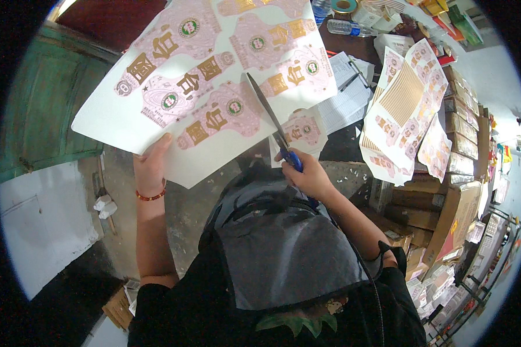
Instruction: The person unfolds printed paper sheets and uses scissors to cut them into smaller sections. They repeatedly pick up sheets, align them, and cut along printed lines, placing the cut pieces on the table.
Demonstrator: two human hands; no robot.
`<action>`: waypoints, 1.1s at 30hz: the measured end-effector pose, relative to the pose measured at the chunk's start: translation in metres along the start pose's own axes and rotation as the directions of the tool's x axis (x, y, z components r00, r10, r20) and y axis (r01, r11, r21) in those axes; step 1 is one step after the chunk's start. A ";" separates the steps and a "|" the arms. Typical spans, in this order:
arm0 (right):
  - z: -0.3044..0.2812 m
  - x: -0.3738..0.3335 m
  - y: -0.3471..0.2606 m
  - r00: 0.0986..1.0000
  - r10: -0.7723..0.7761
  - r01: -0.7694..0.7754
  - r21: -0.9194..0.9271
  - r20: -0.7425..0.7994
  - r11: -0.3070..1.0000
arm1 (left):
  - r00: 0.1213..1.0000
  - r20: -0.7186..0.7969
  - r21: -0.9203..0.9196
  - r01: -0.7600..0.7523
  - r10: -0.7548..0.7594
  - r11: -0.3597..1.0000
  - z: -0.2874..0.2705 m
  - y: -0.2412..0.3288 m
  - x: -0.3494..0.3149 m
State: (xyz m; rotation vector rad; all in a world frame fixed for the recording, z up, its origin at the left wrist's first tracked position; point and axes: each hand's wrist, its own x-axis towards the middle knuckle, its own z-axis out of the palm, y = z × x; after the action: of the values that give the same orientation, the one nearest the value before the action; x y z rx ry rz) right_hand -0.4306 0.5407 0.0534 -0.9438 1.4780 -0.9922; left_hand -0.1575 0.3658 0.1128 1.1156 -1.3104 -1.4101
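Observation:
My left hand (152, 164) is closed on the lower edge of a large white sheet (179, 162). Pink label shapes with gold characters and round green emblems cover that sheet. Scissors (276, 126) with blue handles are in my right hand (310, 177), its fingers wrapped round the handles. Their long dark blade lies at the sheet, pointing up and left toward its middle. Just right of the blade, a smaller white piece (310, 134) with one pink label shows below the sheet's edge. Whether it is joined to the sheet, I cannot tell.
A dark table (341, 149) bears a written paper (346, 110) with a pen, stacked printed sheets (400, 110) and a water bottle (351, 28). Cardboard boxes (454, 222) stand at the right, a green door (52, 104) at the left. Paper scraps dot the floor.

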 end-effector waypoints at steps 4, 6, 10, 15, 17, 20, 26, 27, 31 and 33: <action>0.000 0.001 0.002 0.996 -0.062 0.056 -0.090 -0.069 0.994 | 1.000 0.030 -0.079 0.001 0.001 0.997 0.000 -0.004 0.002; -0.001 0.002 0.002 0.991 -0.093 0.078 -0.144 -0.099 0.986 | 0.999 0.028 -0.121 0.032 -0.029 0.992 0.005 0.000 0.000; -0.002 0.008 0.000 0.984 -0.125 0.095 -0.217 -0.128 0.972 | 0.998 0.005 -0.172 0.057 -0.057 0.983 0.012 0.005 0.002; -0.009 0.016 0.003 0.994 -0.088 0.086 0.027 0.066 0.996 | 0.999 -0.009 -0.145 0.040 -0.042 0.989 -0.004 -0.005 0.009; -0.016 0.016 0.001 0.979 -0.074 0.029 0.232 0.187 0.972 | 0.999 0.018 -0.139 0.046 -0.044 0.989 -0.003 -0.004 0.009; -0.020 0.019 -0.020 0.948 -0.017 -0.088 0.311 0.319 0.946 | 0.994 0.105 -0.102 0.038 -0.027 0.994 -0.009 0.005 0.009; -0.015 0.021 -0.019 0.974 0.042 -0.074 0.140 0.221 0.987 | 0.993 0.065 -0.036 0.105 -0.103 0.994 0.003 0.005 -0.004; -0.013 0.020 -0.016 0.978 0.021 -0.052 0.147 0.209 0.988 | 0.992 0.037 -0.026 0.121 -0.120 0.992 0.005 0.006 -0.005; -0.008 0.018 -0.012 0.991 -0.005 -0.010 0.117 0.132 0.993 | 0.993 0.108 -0.090 0.050 -0.040 0.995 0.005 0.001 -0.004; -0.006 0.017 -0.012 0.996 -0.020 0.013 0.081 0.086 0.997 | 0.991 0.130 -0.093 0.054 -0.042 0.994 0.002 0.001 -0.004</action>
State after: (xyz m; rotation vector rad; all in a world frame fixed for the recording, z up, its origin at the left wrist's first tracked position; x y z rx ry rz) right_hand -0.4381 0.5219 0.0594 -0.9306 1.3503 -1.0032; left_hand -0.1585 0.3696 0.1144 1.0126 -1.2977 -1.5859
